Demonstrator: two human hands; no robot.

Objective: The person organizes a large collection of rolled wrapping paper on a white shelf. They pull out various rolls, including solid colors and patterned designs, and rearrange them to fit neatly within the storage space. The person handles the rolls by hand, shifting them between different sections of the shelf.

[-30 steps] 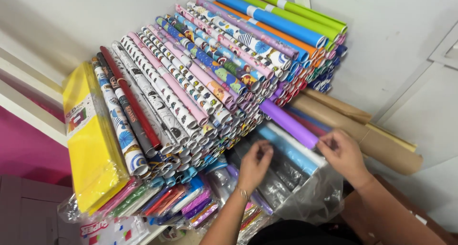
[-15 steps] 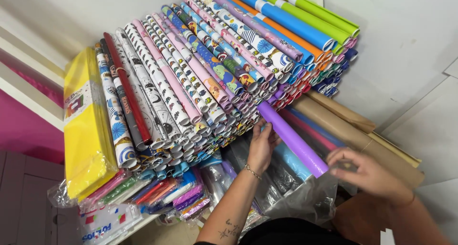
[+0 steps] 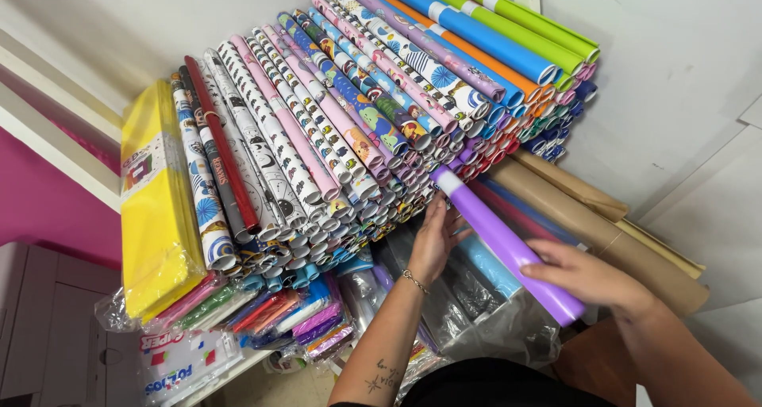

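The right hand (image 3: 587,276) closes its grip around the purple roll's (image 3: 508,244) near end. The left hand (image 3: 435,239) steadies the far tip with open fingers at the stacked rolls (image 3: 333,145). Pushed crooked, the purple roll could snag and dislodge its neighbours.

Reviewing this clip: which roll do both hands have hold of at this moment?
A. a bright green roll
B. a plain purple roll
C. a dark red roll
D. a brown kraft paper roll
B: the right hand grips the near end of the plain purple roll, while the left hand touches its far end by the stacked patterned rolls; the green, brown and dark red rolls lie untouched.
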